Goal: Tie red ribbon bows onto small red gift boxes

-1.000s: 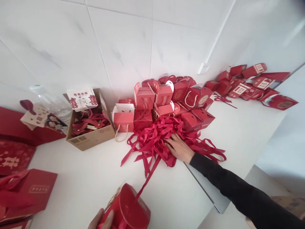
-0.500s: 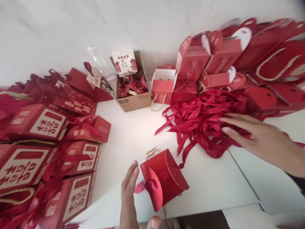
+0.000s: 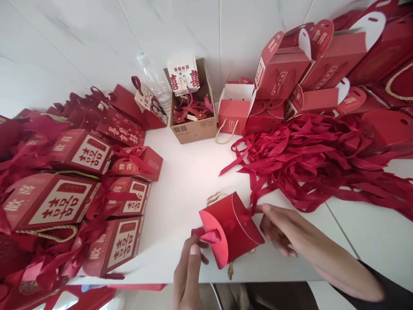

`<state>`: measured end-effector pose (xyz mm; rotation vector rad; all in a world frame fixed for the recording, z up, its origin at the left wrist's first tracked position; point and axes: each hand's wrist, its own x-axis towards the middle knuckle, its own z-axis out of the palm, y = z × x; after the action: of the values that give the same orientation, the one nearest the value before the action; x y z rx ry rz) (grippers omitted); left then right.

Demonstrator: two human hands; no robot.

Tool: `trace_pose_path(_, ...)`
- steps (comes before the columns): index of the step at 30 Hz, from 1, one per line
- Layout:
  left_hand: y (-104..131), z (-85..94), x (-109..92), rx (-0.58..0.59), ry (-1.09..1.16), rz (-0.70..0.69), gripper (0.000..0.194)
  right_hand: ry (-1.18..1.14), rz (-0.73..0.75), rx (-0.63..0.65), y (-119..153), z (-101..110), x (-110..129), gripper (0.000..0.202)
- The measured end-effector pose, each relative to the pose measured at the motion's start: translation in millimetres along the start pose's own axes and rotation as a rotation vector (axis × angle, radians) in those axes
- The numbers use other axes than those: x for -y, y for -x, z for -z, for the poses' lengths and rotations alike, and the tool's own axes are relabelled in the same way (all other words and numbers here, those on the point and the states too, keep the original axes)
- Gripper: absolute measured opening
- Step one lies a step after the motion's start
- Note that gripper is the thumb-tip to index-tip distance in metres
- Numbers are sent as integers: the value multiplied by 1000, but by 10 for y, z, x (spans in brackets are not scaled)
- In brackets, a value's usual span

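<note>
A small red gift box with curved flaps and gold cord handles lies on the white table. Dark red ribbon comes out of the box's left flap, its end pinched between the thumb and finger of my left hand. At the opposite side my right hand pinches the ribbon where it leaves the box; its other fingers are loosely curled. Just beyond that hand spreads a tangled heap of red ribbons.
Red boxes with ribbon bows are packed along the left. A cardboard box holding cards and ribbon pieces stands at the back, beside a clear plastic bottle. More red boxes are stacked at the back right.
My right hand has moved from the ribbon heap left and down to the box's right side. My left hand, earlier spread beside the box, now pinches the ribbon. The camera view has shifted.
</note>
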<state>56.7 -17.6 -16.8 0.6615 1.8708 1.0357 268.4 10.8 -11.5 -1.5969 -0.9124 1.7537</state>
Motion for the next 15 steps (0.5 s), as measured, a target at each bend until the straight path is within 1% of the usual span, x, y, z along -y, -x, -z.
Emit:
trace_pose_path(3,-136,-32,-30,111,367,29,41,-341,9,-106,-93,-75,98,51)
trace_pose_path(5,-214,-32,-92,179,541,11,33,-465,41,-137,-100,-87,163,46)
trace_pose_path(6,-242,-25,-131,192,592,-5,31,-487,67,-141,-93,-87,187,44)
trace_pose_path(8,-278,4,-209,163,644,-33,34,-480,136,-134,-74,-81,214,37)
trace_pose_path(11,-319,71,-277,13,676,-54,44,-450,253,-98,-57,-64,203,25)
trace_pose_path(13,-363,126,-259,-44,685,-70,48,-451,303,-69,-55,-60,187,21)
trace_pose_path(15,-421,182,-191,-51,701,-80,45,-460,316,-59,-56,-65,181,21)
